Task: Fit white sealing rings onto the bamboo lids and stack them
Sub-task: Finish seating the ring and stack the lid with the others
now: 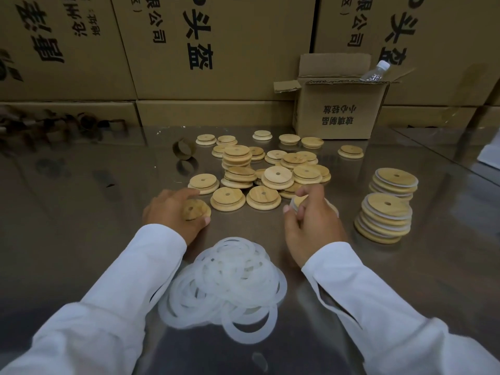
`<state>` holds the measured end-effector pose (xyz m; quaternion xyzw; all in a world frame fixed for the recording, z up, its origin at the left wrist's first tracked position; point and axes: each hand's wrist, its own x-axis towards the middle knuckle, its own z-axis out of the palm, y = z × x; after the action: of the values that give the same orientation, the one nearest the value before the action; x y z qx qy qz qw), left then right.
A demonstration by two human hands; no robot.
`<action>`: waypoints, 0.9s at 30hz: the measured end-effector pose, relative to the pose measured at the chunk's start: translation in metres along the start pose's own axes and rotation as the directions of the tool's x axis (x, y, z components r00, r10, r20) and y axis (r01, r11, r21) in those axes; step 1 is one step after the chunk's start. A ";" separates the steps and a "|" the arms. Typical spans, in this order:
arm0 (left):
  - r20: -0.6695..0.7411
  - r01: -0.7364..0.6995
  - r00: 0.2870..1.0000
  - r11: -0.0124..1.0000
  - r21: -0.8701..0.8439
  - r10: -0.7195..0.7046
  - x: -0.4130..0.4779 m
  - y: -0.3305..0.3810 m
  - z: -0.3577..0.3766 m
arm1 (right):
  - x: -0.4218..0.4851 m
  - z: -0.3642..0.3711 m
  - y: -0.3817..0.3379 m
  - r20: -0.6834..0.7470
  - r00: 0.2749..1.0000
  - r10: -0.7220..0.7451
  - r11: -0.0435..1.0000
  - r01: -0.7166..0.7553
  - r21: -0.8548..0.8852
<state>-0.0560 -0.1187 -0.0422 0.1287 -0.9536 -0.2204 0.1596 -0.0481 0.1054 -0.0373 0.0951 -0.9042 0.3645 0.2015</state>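
The right hand [311, 220] closes its grip on a bamboo lid [300, 200], thumb and fingers curled around the rim; the lid is tilted, its flat face turned up and toward the left, and a white edge shows beneath it, though whether that is a fitted ring cannot be told. The left hand [173, 209] rests its fingers over another lid [196, 209] lying flat on the desk [81, 185], face up with its centre hole showing, thumb at the near rim. Just in front of the person, between both white sleeves, sits a loose heap of white sealing rings [230, 282]. Beyond the hands lies a scatter of unfitted lids [243, 169], some piled. To the right stand two leaning stacks of ringed lids [384, 220], [395, 182]. An open cardboard box [341, 115] holds a plastic bottle [377, 71].
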 end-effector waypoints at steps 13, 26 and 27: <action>-0.227 -0.613 0.790 0.715 -0.337 0.570 -0.039 0.044 -0.013 | -0.008 0.007 -0.013 0.121 0.992 -0.038 0.890 -0.022 0.455; 0.153 -0.017 0.937 0.478 -0.878 0.314 -0.037 0.045 -0.013 | -0.017 0.007 -0.025 0.115 0.982 -0.151 0.743 0.036 0.669; 0.172 0.030 0.940 0.430 -0.903 0.295 -0.036 0.044 -0.013 | -0.016 0.007 -0.025 0.119 0.983 -0.138 0.740 0.022 0.672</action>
<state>-0.0260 -0.0739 -0.0198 -0.0872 -0.7112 -0.6939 0.0712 -0.0275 0.0828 -0.0338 0.2288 -0.7220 0.6459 0.0960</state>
